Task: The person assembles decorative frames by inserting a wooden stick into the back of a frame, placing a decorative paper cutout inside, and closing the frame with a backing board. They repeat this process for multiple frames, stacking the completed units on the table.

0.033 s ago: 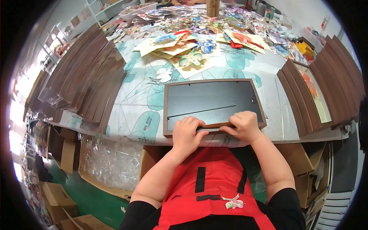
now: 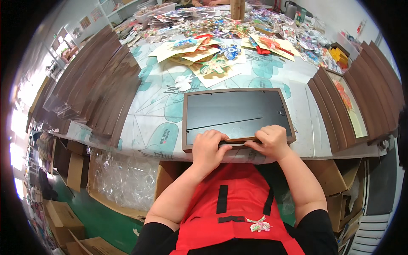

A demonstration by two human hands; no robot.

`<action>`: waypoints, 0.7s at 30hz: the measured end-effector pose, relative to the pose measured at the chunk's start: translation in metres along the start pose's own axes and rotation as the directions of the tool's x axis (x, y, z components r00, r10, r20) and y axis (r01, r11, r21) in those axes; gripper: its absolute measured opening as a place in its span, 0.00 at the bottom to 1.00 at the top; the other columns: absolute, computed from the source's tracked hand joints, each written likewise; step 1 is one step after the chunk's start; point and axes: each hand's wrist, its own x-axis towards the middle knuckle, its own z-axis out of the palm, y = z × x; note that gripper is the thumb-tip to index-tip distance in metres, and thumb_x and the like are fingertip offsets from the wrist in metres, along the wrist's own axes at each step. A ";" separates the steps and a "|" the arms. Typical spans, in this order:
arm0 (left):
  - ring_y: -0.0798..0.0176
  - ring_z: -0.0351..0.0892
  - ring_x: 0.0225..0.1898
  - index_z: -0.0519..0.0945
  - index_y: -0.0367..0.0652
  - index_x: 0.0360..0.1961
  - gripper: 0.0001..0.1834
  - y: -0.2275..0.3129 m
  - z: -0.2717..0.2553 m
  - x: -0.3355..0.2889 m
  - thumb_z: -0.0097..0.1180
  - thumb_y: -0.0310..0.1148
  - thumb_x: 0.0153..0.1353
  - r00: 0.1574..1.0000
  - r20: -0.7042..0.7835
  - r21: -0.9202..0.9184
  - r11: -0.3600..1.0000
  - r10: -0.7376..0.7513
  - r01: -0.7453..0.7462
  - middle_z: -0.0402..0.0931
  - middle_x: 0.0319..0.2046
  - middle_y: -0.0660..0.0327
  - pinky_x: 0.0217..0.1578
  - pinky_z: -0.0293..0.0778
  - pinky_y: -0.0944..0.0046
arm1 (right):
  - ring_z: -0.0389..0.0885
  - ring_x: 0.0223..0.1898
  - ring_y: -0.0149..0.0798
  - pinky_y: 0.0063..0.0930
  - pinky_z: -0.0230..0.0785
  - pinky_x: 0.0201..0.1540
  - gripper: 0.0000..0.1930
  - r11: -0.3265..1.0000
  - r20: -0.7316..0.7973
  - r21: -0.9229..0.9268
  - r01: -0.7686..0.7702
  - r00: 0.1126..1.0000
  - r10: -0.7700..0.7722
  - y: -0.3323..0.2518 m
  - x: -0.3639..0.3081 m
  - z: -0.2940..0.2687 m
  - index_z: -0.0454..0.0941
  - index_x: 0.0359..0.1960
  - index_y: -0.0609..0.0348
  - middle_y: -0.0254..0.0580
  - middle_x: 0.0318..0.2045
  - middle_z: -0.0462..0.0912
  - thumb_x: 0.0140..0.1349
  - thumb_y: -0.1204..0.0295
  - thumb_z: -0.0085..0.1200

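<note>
A brown picture frame (image 2: 185, 121) lies back side up at the table's near edge, with a dark backing board (image 2: 231, 108) inside its rim. A diagonal slit and small metal tabs show on the board. My left hand (image 2: 207, 146) grips the frame's near rail left of its middle, fingers curled over and thumb pointing inward. On the same rail, farther right, my right hand (image 2: 271, 141) is closed with its thumb pressed toward the left one. A narrow strip of brown rail (image 2: 241, 139) shows between the hands. The fingertips are partly hidden.
Brown frames stand in rows at the left (image 2: 97, 85) and right (image 2: 365, 93). Beyond the frame lie cream cards (image 2: 212, 72) with colourful cut-outs and a white cut-out (image 2: 183, 83). Heaped colourful pieces (image 2: 212, 25) cover the far table. A carton (image 2: 123, 206) of clear plastic stands below left.
</note>
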 end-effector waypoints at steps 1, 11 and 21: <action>0.57 0.74 0.38 0.79 0.44 0.32 0.13 0.000 0.001 0.000 0.66 0.35 0.44 1.000 -0.016 -0.020 1.000 0.007 -0.008 0.76 0.32 0.62 0.39 0.64 0.60 | 0.74 0.17 0.42 0.34 0.62 0.18 0.18 0.998 -0.054 -0.037 0.041 0.998 -0.043 -0.003 -0.003 0.000 0.67 0.16 0.53 0.36 0.15 0.73 0.46 0.60 0.65; 0.47 0.61 0.62 0.59 0.30 0.62 0.31 -0.080 -0.011 -0.023 0.52 0.27 0.57 0.859 -0.286 -0.459 0.848 -0.424 0.266 0.62 0.59 0.41 0.59 0.59 0.57 | 0.78 0.27 0.47 0.39 0.70 0.28 0.13 0.930 0.265 0.224 -0.290 0.937 0.228 -0.040 0.035 0.007 0.78 0.47 0.40 0.42 0.25 0.77 0.59 0.64 0.54; 0.57 0.63 0.62 0.61 0.28 0.62 0.24 -0.071 -0.006 -0.031 0.36 0.27 0.66 0.864 -0.244 -0.536 0.804 -0.441 0.259 0.65 0.60 0.46 0.61 0.55 0.64 | 0.76 0.23 0.47 0.39 0.69 0.27 0.13 0.977 0.436 0.126 -0.174 0.894 0.103 -0.058 0.078 0.037 0.81 0.46 0.36 0.41 0.20 0.75 0.60 0.62 0.52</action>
